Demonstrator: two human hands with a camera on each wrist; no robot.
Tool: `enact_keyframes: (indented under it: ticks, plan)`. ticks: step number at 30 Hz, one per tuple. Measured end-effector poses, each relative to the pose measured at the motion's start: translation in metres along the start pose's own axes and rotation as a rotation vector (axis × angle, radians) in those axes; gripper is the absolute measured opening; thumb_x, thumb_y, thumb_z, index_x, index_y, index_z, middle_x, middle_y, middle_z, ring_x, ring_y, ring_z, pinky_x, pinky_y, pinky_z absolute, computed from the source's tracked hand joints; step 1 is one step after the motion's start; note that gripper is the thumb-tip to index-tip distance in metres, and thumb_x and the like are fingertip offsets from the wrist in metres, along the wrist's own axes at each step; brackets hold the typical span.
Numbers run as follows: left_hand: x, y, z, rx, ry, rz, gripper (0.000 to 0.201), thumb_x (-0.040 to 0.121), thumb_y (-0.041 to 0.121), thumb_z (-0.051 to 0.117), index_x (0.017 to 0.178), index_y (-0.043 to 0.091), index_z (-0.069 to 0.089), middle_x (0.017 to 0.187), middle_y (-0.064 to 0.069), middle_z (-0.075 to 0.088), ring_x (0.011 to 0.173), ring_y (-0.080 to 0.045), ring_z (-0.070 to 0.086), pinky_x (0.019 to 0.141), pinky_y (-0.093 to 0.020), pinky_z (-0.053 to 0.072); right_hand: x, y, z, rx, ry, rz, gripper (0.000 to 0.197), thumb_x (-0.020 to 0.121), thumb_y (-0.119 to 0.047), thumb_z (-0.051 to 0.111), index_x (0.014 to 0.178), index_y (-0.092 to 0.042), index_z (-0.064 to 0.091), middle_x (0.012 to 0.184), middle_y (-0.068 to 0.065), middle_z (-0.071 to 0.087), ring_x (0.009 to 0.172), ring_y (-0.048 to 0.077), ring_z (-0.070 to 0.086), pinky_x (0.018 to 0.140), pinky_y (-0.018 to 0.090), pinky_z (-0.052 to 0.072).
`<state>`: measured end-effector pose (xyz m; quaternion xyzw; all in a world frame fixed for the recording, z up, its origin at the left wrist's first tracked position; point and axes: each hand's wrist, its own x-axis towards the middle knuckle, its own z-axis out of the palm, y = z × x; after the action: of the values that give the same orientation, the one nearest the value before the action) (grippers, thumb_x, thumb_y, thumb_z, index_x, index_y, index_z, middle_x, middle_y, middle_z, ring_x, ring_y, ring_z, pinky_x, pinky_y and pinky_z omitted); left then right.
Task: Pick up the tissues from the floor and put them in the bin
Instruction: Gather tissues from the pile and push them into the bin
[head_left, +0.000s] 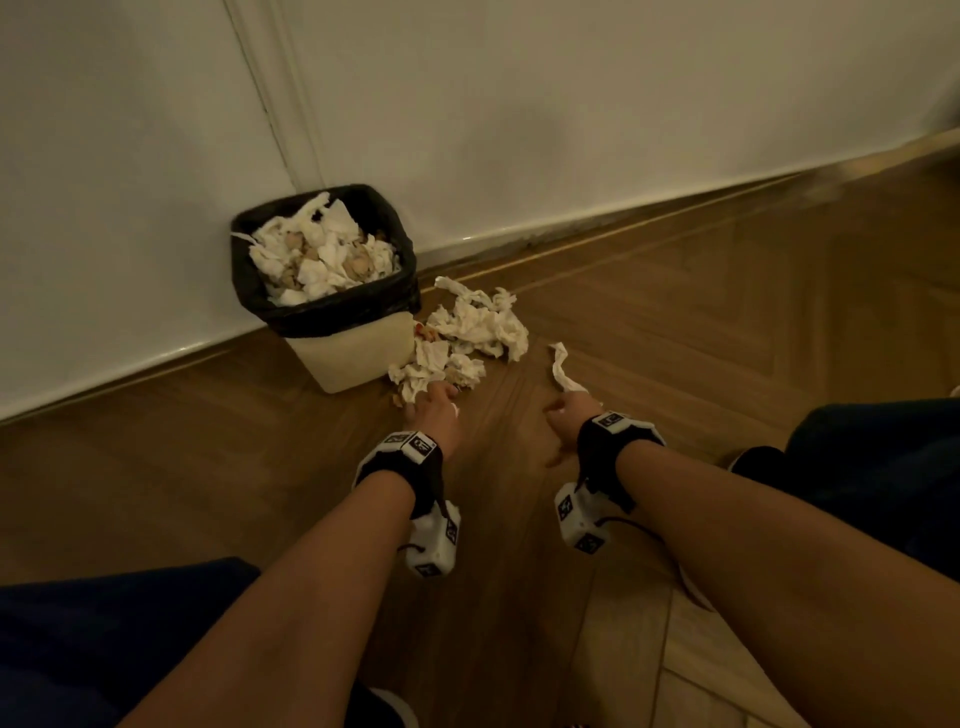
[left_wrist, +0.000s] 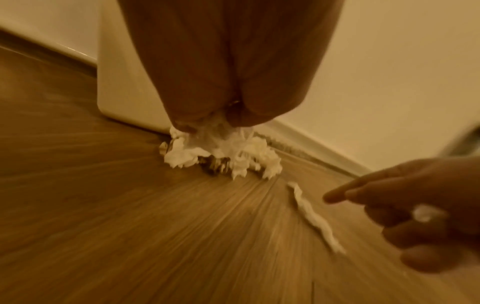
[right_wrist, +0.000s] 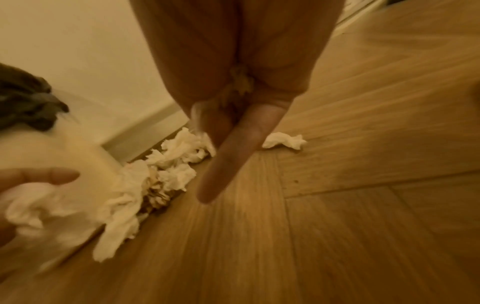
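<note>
Head view: our left hand (head_left: 434, 413) grips the near edge of the crumpled white tissues (head_left: 467, 332) heaped on the herringbone wooden floor (head_left: 727, 312), touching the cream square bin (head_left: 353, 358) with its black liner. Left wrist view: fingers pinch tissue. Right wrist view: our right hand (right_wrist: 233, 127) clutches a small scrap, forefinger extended, near a twisted white tissue strip (head_left: 563, 369).

Dim, warm indoor light, yellow-brown cast throughout.
Soft glare along the glossy white skirting board (head_left: 171, 349); faint shadows on the white wall (head_left: 519, 104). Head view bent at the edges. Wrist views smeared with radial streaks across the wooden herringbone floor (left_wrist: 130, 226), nearest skin out of focus.
</note>
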<state>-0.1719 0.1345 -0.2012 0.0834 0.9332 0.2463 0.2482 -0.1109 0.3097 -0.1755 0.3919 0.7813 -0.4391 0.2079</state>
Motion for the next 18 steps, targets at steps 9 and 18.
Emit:
enact_keyframes:
  ticks: [9, 18]
  plan:
    - [0.000, 0.012, -0.105, -0.478, 0.152, 0.256, 0.031, 0.093, 0.001, 0.038, 0.104, 0.022, 0.057, 0.123, -0.009, 0.055, 0.100, -0.023, 0.056, 0.072, -0.030, 0.054, -0.022, -0.098, -0.007, -0.051, 0.043, -0.286, 0.041, 0.095, -0.040, 0.049, 0.064, -0.016, 0.061, 0.054, -0.002, 0.051, 0.046, 0.013, 0.045, 0.044, 0.023, 0.036]
    - [0.019, 0.007, -0.232, -0.484, 0.478, 0.145, 0.039, 0.099, 0.009, 0.038, 0.138, 0.005, 0.039, 0.140, -0.017, 0.042, 0.128, -0.029, 0.042, 0.107, -0.034, 0.030, -0.056, -0.246, -0.002, -0.038, -0.033, -0.530, 0.039, 0.098, -0.012, 0.037, 0.132, 0.003, 0.048, 0.137, 0.023, 0.047, 0.125, 0.036, 0.046, 0.101, 0.036, 0.040]
